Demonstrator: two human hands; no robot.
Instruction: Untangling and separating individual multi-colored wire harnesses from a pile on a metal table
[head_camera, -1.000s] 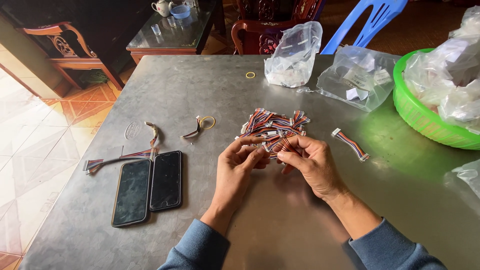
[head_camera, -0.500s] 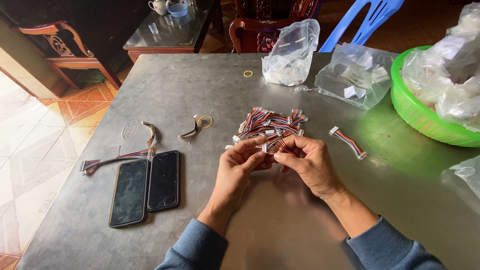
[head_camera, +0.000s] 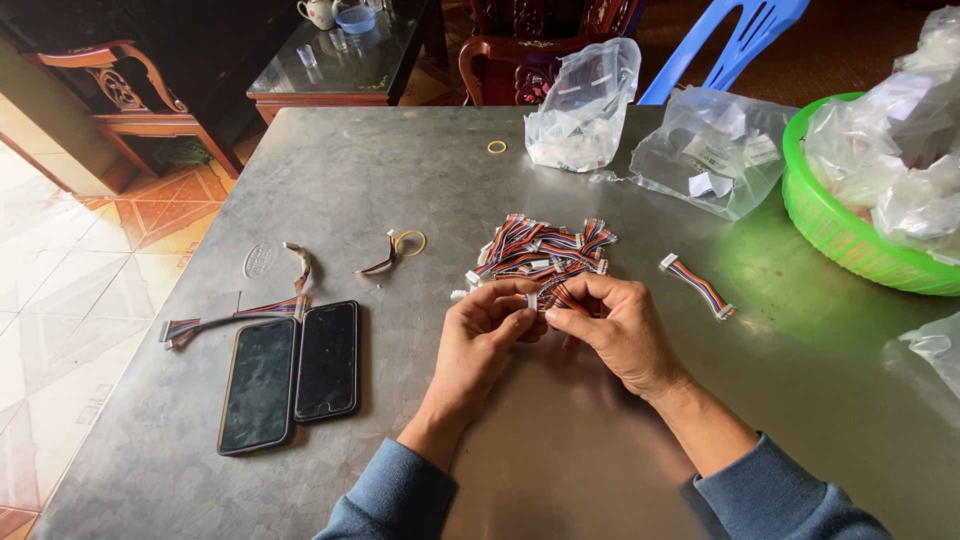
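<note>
Head view looked down on a grey metal surface (head_camera: 620, 440), scuffed and dull. Both hands met near its middle: the left hand (head_camera: 485, 335) and the right hand (head_camera: 615, 325) each pinched, thumb against forefinger, an end of one short multicoloured ribbon wire with white plastic connectors (head_camera: 545, 298); both grips closed on it, fingertips almost touching. The wire was held just above the surface, at the near edge of a loose pile of similar striped connector wires (head_camera: 540, 250), which lay directly beyond the knuckles. One single striped wire (head_camera: 698, 285) lay apart to the right of the pile. To the left of the pile, a yellow rubber band (head_camera: 410, 242) lay touching a small dark wire piece, and further left a longer bundled cable (head_camera: 240, 312) rested beside two black smartphones (head_camera: 290, 380), side by side, screens up and dark. At the far edge, a small yellow ring (head_camera: 497, 147), a clear plastic bag with white parts (head_camera: 583, 105) and a flatter clear bag (head_camera: 715, 150). A bright green plastic basket (head_camera: 850, 235), filled with more clear bags, stood at the right edge. Blue sleeves covered both forearms.
</note>
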